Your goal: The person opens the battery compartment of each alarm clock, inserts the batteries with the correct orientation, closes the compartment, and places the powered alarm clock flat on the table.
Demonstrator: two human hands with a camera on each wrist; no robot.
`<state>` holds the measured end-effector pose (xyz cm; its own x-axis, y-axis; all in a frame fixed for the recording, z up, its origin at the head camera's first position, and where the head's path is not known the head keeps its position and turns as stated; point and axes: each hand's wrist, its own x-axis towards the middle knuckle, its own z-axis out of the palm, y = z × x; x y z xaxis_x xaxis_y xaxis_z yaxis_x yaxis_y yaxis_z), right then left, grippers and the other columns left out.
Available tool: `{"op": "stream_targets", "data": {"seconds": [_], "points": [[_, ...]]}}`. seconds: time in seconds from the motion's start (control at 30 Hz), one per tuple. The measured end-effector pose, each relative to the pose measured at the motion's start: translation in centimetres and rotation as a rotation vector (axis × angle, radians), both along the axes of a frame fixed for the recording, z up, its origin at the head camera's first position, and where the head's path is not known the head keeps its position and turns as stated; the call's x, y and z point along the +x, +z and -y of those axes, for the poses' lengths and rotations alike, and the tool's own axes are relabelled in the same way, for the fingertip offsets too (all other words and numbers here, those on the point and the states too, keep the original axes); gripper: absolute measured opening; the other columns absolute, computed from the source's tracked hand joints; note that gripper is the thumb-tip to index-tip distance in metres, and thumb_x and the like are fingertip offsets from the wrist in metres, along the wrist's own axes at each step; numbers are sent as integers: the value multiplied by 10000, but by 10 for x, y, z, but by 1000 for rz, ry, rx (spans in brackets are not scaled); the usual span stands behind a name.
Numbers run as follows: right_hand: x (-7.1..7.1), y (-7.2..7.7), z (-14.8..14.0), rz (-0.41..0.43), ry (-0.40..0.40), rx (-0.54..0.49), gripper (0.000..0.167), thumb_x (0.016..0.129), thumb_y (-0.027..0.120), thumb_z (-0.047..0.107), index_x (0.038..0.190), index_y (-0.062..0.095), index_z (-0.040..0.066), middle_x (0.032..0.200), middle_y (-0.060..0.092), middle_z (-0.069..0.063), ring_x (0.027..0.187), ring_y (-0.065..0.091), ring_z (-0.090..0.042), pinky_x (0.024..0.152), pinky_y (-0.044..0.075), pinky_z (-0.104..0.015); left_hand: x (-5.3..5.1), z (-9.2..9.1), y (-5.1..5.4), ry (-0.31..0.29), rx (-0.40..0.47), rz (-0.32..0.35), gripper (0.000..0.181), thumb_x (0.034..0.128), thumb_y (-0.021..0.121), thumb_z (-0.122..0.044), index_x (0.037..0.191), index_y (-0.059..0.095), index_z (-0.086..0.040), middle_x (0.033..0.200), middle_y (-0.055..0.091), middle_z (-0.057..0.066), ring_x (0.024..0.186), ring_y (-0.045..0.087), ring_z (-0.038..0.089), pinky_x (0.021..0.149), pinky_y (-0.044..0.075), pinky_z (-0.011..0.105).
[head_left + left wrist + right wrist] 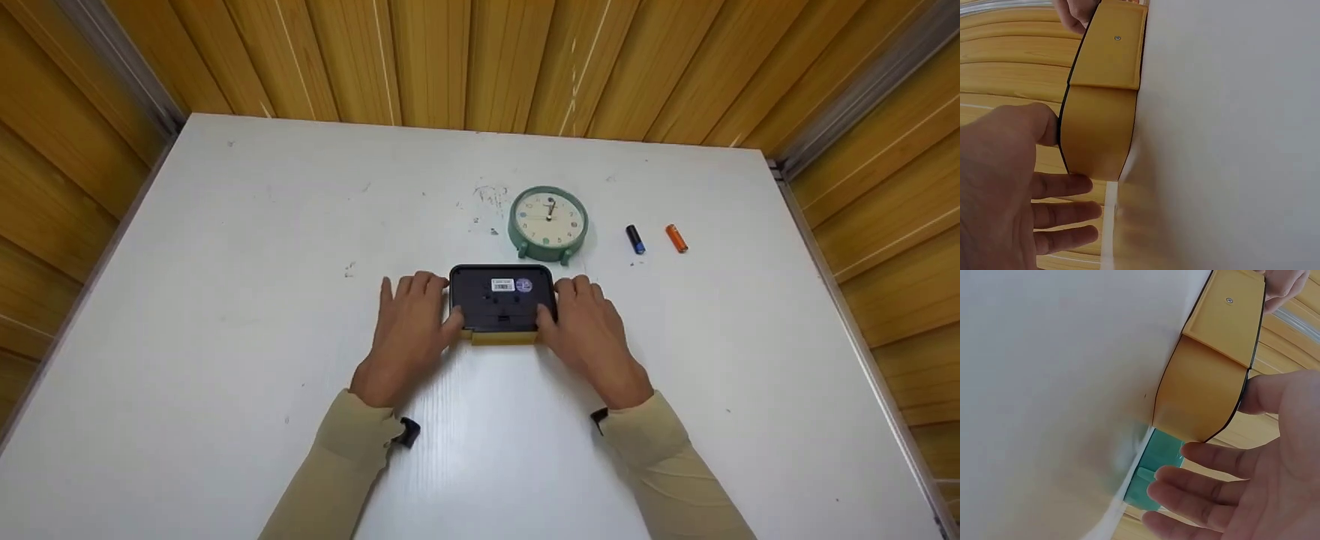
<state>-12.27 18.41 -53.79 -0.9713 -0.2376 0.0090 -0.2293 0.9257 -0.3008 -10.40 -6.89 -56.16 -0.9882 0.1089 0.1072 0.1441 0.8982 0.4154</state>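
Observation:
A rectangular device [503, 301] with a black back and yellow sides lies back up at the middle of the table. Its left end is gripped by my left hand [411, 322], thumb on the back's edge and index finger at the side; the left wrist view shows the other fingers extended beside the yellow side [1098, 129]. My right hand [592, 330] grips the right end in the same way, its other fingers loosely bent in the right wrist view near the yellow side [1202, 388]. The device's underside is hidden.
A round green clock [548, 223] stands just behind the device, tilted back. To its right on the white table [225, 300] lie a black and blue battery [635, 239] and an orange battery [676, 238]. Wood-patterned walls [427, 60] border the table.

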Motion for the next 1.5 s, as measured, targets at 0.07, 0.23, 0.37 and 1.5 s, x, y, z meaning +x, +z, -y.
{"op": "stream_targets", "data": {"seconds": [0.07,0.23,0.37,1.5], "points": [[-1,-2,0,14,-4,1,464,1056,602,283,1318,571,-99,1168,570,-234,1042,541,-380,892,483,-535,-1,-5,1,4,-44,-19,438,1044,557,-326,1324,632,1,1326,616,173,1293,525,375,1162,308,634],[-3,-4,2,63,-13,5,448,1067,581,270,1336,559,-88,1174,578,-219,1046,539,-363,907,487,-526,-2,-15,1,19,-203,-147,322,1031,577,-243,1152,664,42,1068,620,187,1009,564,350,845,532,506],[-4,-4,3,83,-7,8,464,1073,579,285,1353,556,-85,1190,585,-219,1060,549,-360,923,493,-526,-3,-17,0,27,-319,-177,305,1047,601,-253,1105,670,39,992,610,177,931,554,325,739,559,470],[-20,21,22,-39,464,-88,394,945,816,179,1296,698,44,1359,626,-124,1245,599,-296,1074,477,-454,-15,-5,16,-69,-302,-144,331,1042,629,-288,1066,698,35,999,647,160,960,573,330,793,533,474]]}}
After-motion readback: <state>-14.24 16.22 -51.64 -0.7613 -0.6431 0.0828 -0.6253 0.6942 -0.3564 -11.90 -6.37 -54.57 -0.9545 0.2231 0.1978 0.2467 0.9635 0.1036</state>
